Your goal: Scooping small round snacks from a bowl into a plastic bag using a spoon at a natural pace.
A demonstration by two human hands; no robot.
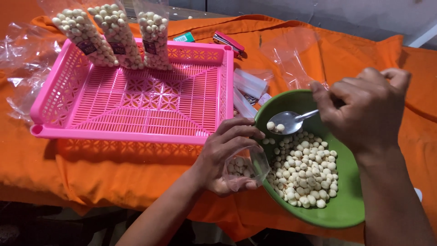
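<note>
Small clear plastic bag (243,171) at lower centre of the frame, partly filled with pale round snack balls, mouth turned toward the green bowl (339,214) just to its right. Left hand (225,157) wrapped around the bag, fingers curled over its upper edge, thumb underneath. Metal spoon (287,121) above the bowl's left rim, carrying a few balls, its handle pinched in the closed right hand (364,107) at centre right. Heap of the same pale balls (302,171) inside the bowl, piled toward its left side.

Pink plastic tray (132,98) filling the upper left, latticed floor mostly bare. Three filled packets (116,34) of balls leaning upright against the tray's far wall. Empty clear bags (248,84) just beside the tray's right wall, another loose one (291,54) higher up toward upper centre. Red stapler (229,42) behind the tray at top centre. Crumpled clear plastic (18,59) at the far left edge. Orange cloth (91,173) under everything
</note>
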